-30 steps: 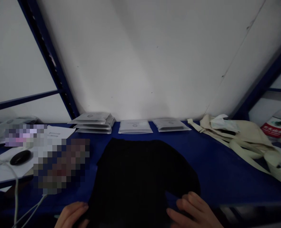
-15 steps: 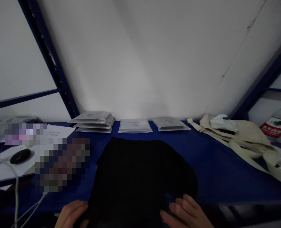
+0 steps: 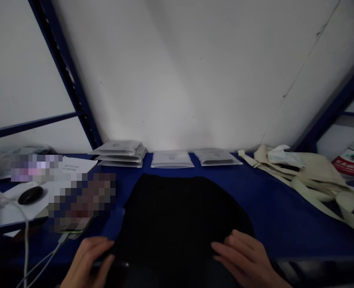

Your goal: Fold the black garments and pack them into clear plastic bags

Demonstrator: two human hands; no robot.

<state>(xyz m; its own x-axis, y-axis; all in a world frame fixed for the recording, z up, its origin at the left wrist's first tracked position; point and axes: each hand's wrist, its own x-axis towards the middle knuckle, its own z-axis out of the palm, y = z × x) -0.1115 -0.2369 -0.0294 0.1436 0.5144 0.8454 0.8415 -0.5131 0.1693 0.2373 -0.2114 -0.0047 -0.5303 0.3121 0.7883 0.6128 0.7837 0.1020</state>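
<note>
A black cloth point(image 3: 183, 212), possibly a garment, lies spread on the blue tabletop in front of me. It is too dark to make out seams or the exact kind. My left hand point(image 3: 88, 260) pinches its near left edge between thumb and fingers. On the near right side, my right hand point(image 3: 245, 254) grips the cloth with its fingers bent and close together. The fabric between my hands reaches over the near edge of the table, where its lower part is lost in shadow.
Flat white packets stand along the wall: a left stack point(image 3: 120, 148), a middle one point(image 3: 172, 159) and a right one point(image 3: 215, 157). Left are a phone point(image 3: 75, 229) with a cable, papers and a black mouse point(image 3: 30, 195). Cream straps and fabric point(image 3: 321, 172) lie right, near a red-labelled bottle point(image 3: 351, 162).
Both hands have moved up and a little farther apart. The fingers of both hands have closed on the cloth's near part. The view has shifted slightly.
</note>
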